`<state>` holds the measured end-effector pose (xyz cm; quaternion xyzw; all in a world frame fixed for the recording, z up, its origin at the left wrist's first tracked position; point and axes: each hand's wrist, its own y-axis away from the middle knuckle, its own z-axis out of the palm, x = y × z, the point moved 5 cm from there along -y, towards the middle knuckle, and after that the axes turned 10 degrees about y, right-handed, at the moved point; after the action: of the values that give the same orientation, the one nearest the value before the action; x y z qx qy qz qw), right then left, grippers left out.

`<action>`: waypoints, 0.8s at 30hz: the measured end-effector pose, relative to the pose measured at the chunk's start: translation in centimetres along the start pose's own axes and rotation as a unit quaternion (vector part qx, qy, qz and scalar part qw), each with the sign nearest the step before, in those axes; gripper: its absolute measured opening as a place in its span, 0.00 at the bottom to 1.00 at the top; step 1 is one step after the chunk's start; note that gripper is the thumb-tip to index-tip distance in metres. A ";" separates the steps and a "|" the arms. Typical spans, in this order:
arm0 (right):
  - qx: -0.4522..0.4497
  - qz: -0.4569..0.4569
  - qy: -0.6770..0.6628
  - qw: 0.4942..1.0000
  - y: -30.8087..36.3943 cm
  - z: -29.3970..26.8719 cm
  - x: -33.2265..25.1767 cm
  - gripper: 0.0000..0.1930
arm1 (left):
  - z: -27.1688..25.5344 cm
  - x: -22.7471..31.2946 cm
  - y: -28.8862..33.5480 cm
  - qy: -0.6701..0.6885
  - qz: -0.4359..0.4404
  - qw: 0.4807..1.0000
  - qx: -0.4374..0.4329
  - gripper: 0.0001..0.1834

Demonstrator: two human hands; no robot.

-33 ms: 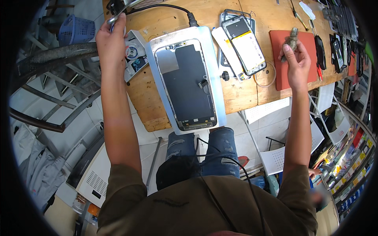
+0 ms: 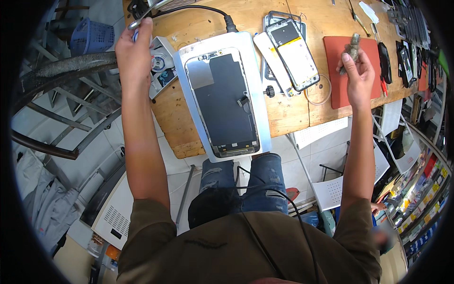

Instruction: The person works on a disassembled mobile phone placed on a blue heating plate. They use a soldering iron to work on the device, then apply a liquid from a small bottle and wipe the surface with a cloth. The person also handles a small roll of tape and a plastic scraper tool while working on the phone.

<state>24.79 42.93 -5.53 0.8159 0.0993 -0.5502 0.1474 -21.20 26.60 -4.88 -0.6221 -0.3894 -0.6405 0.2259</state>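
Observation:
At the far left of the bench, my left hand is closed round a shiny metal tool, whose kind I cannot make out. My right hand, over the red mat, pinches a short grey-brown stick that looks wrapped, thumb against its side. Between the hands, a phone screen panel lies dark side up on a white and light-blue plate device with a black side knob. Neither hand touches the panel.
Opened phone parts lie stacked right of the device, beside a rubber band. A black cord enters the device's far end. A white box stands near my left hand. Several phone parts line the right side of the wooden bench.
My left hand has shifted very slightly, and my right hand has edged a little to the right. Both keep their hold; the panel stays in place.

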 end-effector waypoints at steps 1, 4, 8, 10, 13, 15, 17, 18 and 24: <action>0.010 0.006 0.006 1.000 -0.1 -0.8 0.4 0.14 | 0.3 0.0 0.8 0.002 -0.007 1.000 -0.016 0.10; 0.035 0.010 0.029 0.999 -0.3 -2.5 1.3 0.14 | 0.7 0.5 2.4 -0.006 0.002 0.998 -0.067 0.11; 0.060 0.029 0.027 0.997 0.6 -5.5 3.5 0.12 | 1.4 1.4 4.3 0.007 -0.015 0.988 -0.152 0.11; 0.090 0.037 0.022 0.995 1.1 -6.8 4.4 0.11 | 1.8 2.0 5.0 0.009 -0.027 0.978 -0.207 0.11; 0.081 0.050 0.026 0.995 1.6 -7.6 5.0 0.11 | 2.2 3.0 4.8 -0.014 -0.032 0.963 -0.267 0.10; 0.084 0.048 0.016 0.995 1.8 -7.3 5.0 0.13 | 2.4 3.2 4.3 -0.024 -0.040 0.954 -0.295 0.10; 0.075 0.051 0.008 0.996 1.9 -7.2 5.3 0.14 | 2.7 3.0 3.5 -0.021 -0.057 0.946 -0.320 0.10; 0.076 0.053 0.005 0.996 2.0 -7.0 5.4 0.14 | 3.1 3.0 3.3 -0.020 -0.051 0.944 -0.325 0.10; 0.070 0.072 0.006 0.995 2.9 -6.1 5.1 0.14 | 4.3 2.9 1.9 -0.026 -0.049 0.939 -0.340 0.10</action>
<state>32.94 42.38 -7.77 0.8323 0.0026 -0.5391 0.1288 -17.42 29.37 -2.02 -0.6582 -0.1843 -0.7288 -0.0409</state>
